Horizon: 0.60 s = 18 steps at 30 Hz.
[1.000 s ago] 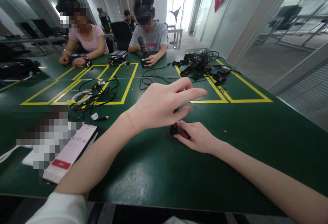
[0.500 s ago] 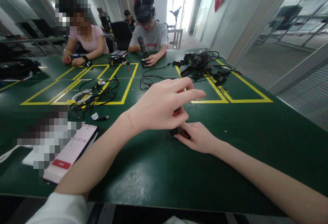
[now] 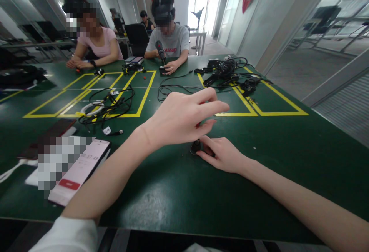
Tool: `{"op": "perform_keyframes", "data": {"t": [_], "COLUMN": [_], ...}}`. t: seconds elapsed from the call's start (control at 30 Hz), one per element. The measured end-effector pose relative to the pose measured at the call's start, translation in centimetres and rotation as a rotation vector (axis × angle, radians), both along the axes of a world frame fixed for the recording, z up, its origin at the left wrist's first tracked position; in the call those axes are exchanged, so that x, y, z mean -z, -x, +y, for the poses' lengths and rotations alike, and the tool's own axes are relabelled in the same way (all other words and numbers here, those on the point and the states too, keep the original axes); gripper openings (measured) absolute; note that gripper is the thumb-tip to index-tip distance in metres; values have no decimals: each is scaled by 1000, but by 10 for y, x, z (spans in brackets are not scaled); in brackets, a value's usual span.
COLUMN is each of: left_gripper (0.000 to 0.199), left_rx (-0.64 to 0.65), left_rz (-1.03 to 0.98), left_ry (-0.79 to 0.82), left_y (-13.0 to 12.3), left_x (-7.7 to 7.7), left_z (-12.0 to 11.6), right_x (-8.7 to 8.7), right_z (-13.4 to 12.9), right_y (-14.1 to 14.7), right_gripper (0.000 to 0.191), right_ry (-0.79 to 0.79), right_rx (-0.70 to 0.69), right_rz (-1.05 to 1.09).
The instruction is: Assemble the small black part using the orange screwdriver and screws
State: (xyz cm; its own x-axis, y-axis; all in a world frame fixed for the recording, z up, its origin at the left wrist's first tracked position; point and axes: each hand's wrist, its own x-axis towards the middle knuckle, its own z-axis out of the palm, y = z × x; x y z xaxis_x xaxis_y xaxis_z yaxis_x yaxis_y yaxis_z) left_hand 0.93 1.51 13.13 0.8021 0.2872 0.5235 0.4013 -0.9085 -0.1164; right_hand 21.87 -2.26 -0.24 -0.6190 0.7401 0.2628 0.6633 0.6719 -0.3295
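My left hand (image 3: 188, 117) is curled from above around an upright screwdriver (image 3: 198, 124), its red handle partly showing between the fingers. My index and middle fingers stretch forward over it. Below, the tool's dark lower end meets a small round black part (image 3: 195, 148) on the green table. My right hand (image 3: 223, 154) rests on the table and pinches that part from the right side with thumb and fingers. Most of the screwdriver and its tip are hidden by my left hand, and the far side of the black part is covered by my right fingers.
A lit phone (image 3: 77, 173) lies at the left. Beyond it are looped black cables (image 3: 127, 104) on yellow tape; a larger cable heap (image 3: 227, 71) sits at the back right. Across the table, one person (image 3: 168, 40) holds a tool and another person (image 3: 98, 44) sits alongside.
My left thumb and fingers have shifted slightly around the screwdriver handle, showing more of the black part below. My right hand has stayed in place.
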Motion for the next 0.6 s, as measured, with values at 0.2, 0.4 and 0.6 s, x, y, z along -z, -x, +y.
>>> {"op": "perform_keyframes", "data": {"t": [0.2,0.4,0.6], "left_gripper": [37,30,39], "left_rx": [20,29,-30], "left_rz": [16,20,7], "left_ry": [-1,-5,-20], "left_y": [0,0,0], "left_x": [0,-1,0], "left_z": [1,1,0], "right_x": [1,2,1], "right_z": [0,1,0], "right_y": [0,0,0], "right_gripper": [15,16,17], "right_ry": [6,0,2], "right_rx": [-5,-2,-2], "right_rz": [2,6,6]}}
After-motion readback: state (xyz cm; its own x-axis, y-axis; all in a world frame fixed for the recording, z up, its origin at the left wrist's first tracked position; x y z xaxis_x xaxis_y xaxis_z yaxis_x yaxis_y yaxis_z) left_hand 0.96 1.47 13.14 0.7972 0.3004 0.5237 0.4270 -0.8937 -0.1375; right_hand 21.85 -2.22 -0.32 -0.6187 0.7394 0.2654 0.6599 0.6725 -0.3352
